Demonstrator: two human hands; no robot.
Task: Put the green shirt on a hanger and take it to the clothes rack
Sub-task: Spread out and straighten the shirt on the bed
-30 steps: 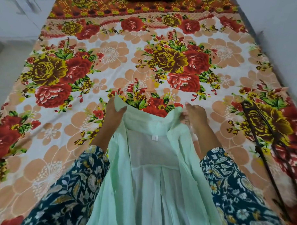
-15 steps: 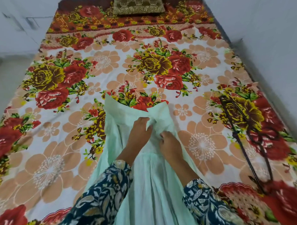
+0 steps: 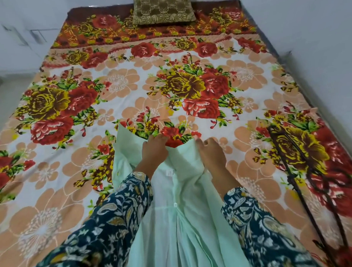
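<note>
A pale green shirt [image 3: 180, 217] lies on the bed, collar end away from me, inner label and a white button showing. My left hand [image 3: 154, 152] rests on the collar's middle with its fingers curled over the far edge. The collar's right corner is gripped by my right hand [image 3: 211, 154]. A dark, thin hanger [image 3: 289, 174] lies on the sheet to the right of the shirt, apart from both hands. The shirt's lower part runs out of view below.
The bed is covered by a floral sheet [image 3: 117, 83] in red, yellow and peach. A brown patterned pillow [image 3: 163, 10] sits at the head. A white wall [image 3: 317, 38] runs along the bed's right side; pale floor lies to the left.
The shirt, held up a second ago, now lies flat on the bed. Both hands came together at the collar, then shifted to its far edge and right corner.
</note>
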